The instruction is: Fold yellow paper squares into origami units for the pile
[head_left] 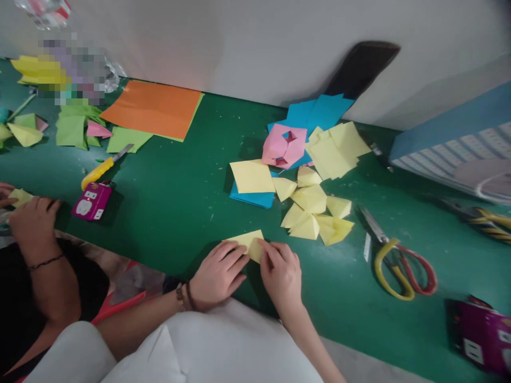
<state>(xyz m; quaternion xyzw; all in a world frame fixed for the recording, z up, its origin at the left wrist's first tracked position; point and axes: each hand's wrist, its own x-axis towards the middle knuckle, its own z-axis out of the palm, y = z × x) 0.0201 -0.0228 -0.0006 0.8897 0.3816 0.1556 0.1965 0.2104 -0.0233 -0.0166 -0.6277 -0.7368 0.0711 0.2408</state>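
A small pale yellow sheet of paper [252, 244], which looks folded, lies on the green table in front of me. My left hand [219, 274] rests on its left part, fingers stretched out and slightly apart. At the right edge, the fingers of my right hand [280, 268] are curled together and pinch the paper; the fingertips are partly hidden. Just beyond my right hand sits a loose cluster of folded yellow paper pieces [309, 199]. A flat yellow sheet [253, 176] lies over blue paper [251, 199], near a pink folded paper shape [275, 144].
Yellow-and-red-handled scissors [393, 260] lie to the right, with pliers [485, 218] and a purple box [481, 335] beyond. Leftward are a yellow utility knife [99, 171], another purple box [92, 201] and orange paper [155, 109]. A co-worker's hand [34, 218] is at far left.
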